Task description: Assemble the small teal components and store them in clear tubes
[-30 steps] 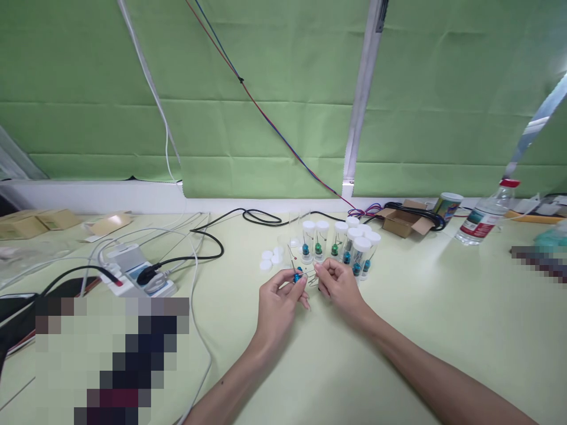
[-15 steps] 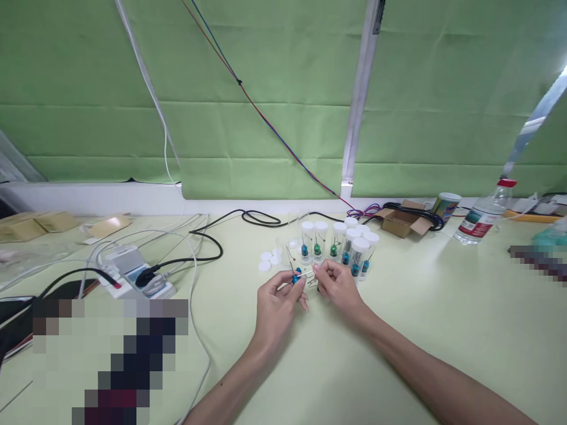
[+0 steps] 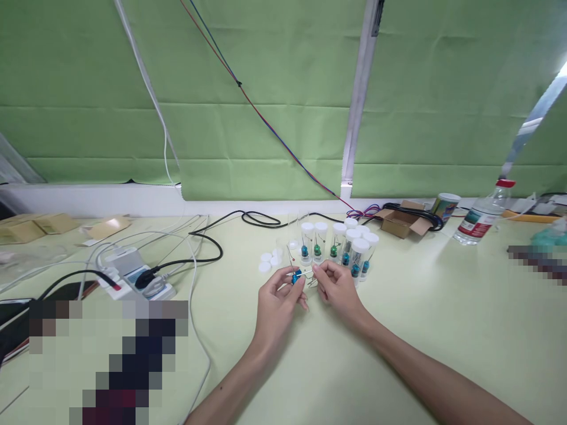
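My left hand (image 3: 278, 298) pinches a small shiny blue piece (image 3: 296, 276) between thumb and fingertips. From that piece a thin dark wire rises to a tiny red tip. My right hand (image 3: 336, 288) is closed on a thin pale rod (image 3: 305, 273), whose far end reaches the blue piece; whether it enters it I cannot tell. Just behind my hands stand several clear tubes with white caps (image 3: 321, 228), holding blue or green pieces with wires. Loose white caps (image 3: 266, 258) lie to the left of the tubes. Small metal bits (image 3: 312, 282) show between my hands, too small to name.
A power strip (image 3: 135, 274) with plugs and cables sits on the left of the table (image 3: 398, 342). A black cable (image 3: 261, 223) runs along the back. An open cardboard box (image 3: 401, 223), a can (image 3: 445, 208) and a water bottle (image 3: 481, 215) stand at the back right.
The blue piece has turned slightly in my left fingers, with the rod still against it. Both hands stay in nearly the same place.
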{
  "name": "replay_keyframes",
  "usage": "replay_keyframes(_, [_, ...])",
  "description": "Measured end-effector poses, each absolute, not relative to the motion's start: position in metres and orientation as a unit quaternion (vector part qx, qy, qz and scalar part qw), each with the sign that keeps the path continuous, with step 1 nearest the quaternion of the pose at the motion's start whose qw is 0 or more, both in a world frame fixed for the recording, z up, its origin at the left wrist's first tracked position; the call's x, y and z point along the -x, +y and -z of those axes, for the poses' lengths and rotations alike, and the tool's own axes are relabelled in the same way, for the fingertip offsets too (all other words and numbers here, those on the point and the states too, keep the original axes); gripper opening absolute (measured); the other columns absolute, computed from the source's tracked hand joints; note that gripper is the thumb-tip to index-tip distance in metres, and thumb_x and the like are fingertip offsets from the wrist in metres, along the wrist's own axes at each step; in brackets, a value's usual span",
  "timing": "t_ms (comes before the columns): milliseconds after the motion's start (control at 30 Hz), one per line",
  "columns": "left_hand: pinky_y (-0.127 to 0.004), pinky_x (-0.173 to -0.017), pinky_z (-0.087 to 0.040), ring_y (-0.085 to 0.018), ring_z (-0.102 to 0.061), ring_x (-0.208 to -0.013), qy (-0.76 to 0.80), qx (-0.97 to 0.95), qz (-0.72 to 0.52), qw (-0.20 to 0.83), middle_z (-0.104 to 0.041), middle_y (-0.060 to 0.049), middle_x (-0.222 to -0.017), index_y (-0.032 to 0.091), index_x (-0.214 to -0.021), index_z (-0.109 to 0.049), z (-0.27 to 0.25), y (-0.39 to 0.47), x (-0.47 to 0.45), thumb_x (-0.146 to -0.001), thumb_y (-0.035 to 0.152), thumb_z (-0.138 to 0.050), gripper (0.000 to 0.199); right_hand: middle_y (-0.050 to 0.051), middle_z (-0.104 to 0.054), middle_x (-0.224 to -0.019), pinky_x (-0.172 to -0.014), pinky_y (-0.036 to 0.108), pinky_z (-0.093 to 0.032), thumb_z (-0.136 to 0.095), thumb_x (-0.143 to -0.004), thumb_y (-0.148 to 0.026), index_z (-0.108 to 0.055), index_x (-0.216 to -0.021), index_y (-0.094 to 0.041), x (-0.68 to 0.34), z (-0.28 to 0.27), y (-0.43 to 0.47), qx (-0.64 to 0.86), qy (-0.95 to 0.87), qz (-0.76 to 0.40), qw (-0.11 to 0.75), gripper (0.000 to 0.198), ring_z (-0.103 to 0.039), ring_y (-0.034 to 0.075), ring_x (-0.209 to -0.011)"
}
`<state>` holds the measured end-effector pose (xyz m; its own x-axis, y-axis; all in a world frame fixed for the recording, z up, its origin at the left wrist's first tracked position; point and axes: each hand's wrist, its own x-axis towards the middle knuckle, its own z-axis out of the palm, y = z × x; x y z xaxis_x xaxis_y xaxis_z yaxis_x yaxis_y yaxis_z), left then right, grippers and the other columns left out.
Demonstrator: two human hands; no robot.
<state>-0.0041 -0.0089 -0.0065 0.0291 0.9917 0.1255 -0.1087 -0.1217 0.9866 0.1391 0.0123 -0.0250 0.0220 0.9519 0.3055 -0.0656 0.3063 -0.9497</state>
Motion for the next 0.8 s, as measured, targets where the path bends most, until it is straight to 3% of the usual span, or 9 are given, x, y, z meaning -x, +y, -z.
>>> replay_keyframes(333, [-0.025,-0.053,-0.049,-0.010,-0.058,-0.047,0.430,-0.509,-0.553,0.500,-0.059,0.002,-0.068,0.017,-0.094,-0.061,0.0027,-0.0098,0.0038,-0.076,0.038,-0.071,0.030,-0.006,-0.043,-0.051,-0.041,0.022,-0.030,-0.062,-0.086,-0.042,-0.052,-0.067,-0.019,-0.1386,0.0257,0.0092,0.406,-0.560,-0.371,0.619,0.032,-0.040,0.008,-0.042])
replay_keyframes(600, [-0.025,-0.044,-0.049,-0.010,-0.057,-0.048,0.417,-0.513,-0.579,0.477,-0.058,0.000,-0.077,0.017,-0.092,-0.060,-0.0012,-0.0104,0.0035,-0.076,0.038,-0.071,0.028,-0.007,-0.042,-0.051,-0.040,0.022,-0.030,-0.060,-0.086,-0.043,-0.052,-0.070,-0.019,-0.1410,0.0223,0.0112,0.431,-0.533,-0.335,0.647,0.030,-0.038,0.008,-0.040])
replay_keyframes(800, [-0.025,-0.041,-0.050,-0.011,-0.058,-0.051,0.408,-0.522,-0.578,0.477,-0.057,-0.001,-0.082,0.018,-0.088,-0.060,0.0069,-0.0072,0.0033,-0.075,0.039,-0.071,0.028,-0.003,-0.049,-0.059,-0.044,0.022,-0.032,-0.058,-0.087,-0.041,-0.057,-0.072,-0.018,-0.1416,0.0223,0.0078,0.475,-0.565,-0.275,0.616,0.028,-0.040,0.009,-0.047])
